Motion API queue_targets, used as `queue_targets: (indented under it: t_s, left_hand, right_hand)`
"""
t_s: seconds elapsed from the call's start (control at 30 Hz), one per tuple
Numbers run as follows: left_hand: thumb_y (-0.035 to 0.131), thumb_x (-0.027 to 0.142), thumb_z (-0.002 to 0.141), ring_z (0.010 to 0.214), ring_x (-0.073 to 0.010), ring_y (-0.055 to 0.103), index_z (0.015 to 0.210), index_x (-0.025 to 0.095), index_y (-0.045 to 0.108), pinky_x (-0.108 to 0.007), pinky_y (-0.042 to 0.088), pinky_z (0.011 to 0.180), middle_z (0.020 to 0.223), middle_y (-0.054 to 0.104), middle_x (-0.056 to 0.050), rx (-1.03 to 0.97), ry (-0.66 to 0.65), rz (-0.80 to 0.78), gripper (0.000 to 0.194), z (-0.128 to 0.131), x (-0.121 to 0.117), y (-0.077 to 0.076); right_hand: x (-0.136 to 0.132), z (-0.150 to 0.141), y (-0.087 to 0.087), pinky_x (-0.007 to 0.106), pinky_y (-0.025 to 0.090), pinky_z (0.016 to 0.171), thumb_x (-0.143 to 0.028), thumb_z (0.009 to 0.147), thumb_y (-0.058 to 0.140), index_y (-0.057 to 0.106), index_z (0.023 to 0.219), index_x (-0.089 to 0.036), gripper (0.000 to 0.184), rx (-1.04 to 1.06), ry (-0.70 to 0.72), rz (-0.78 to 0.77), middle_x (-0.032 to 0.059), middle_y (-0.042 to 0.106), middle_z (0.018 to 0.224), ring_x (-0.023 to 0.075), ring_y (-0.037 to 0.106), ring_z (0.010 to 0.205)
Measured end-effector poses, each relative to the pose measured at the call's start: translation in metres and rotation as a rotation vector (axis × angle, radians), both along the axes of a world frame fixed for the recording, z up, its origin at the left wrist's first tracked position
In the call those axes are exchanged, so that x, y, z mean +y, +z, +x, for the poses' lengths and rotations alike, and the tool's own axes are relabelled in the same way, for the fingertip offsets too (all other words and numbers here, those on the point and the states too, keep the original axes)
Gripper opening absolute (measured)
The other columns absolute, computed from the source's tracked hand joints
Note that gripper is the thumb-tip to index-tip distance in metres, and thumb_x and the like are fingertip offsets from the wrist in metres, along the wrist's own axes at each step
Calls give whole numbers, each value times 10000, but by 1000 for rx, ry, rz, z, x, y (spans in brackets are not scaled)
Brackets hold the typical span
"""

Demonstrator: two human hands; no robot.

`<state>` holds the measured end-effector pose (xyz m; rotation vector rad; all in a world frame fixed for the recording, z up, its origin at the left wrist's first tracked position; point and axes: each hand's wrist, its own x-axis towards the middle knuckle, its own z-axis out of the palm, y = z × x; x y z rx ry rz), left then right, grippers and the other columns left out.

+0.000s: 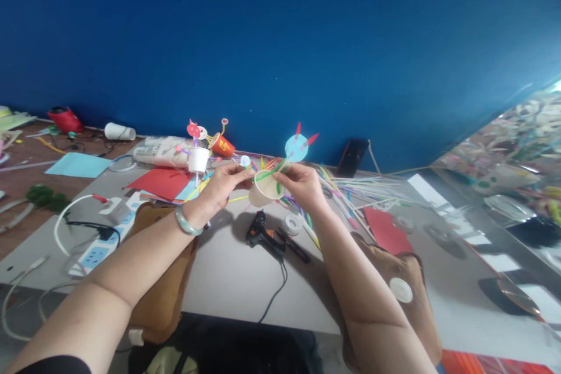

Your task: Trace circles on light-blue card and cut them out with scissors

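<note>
Both my hands are raised in front of me around a pale paper cup (265, 191), its opening facing up. My left hand (223, 188) is closed at the cup's left rim, with a small pale disc (245, 161) just above its fingertips. On the other side, my right hand (303, 184) pinches a green stem (264, 175) that crosses the cup's mouth. A light blue paper disc (297, 147) with two red pointed pieces rises above the right fingers. The fingers partly hide where stem and cup meet.
Below the cup lie a black glue gun (264, 235), a tape roll (292, 224) and a dark tool (294, 245). A decorated white cup (198, 159) stands at left, near red paper (160, 183) and a power strip (99, 249). Straws (372, 184) spread behind; a blue wall (276, 41) rises beyond.
</note>
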<state>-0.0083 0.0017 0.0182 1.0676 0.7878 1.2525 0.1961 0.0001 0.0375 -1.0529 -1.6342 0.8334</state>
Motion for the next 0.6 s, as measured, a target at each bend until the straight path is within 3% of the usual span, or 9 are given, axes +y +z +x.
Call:
queue_targets:
  t_s: [0.6]
  left_hand:
    - [877,391,656,696,-139,627,705,150,678,-321,519,743,717,670,-12,-26,-15,1,316,1,0,-1]
  right_hand:
    - [-2,-2,0,329,505,675,-555,715,797,737,786,-184,383,46,16,-17,43,715,763,198,631,713]
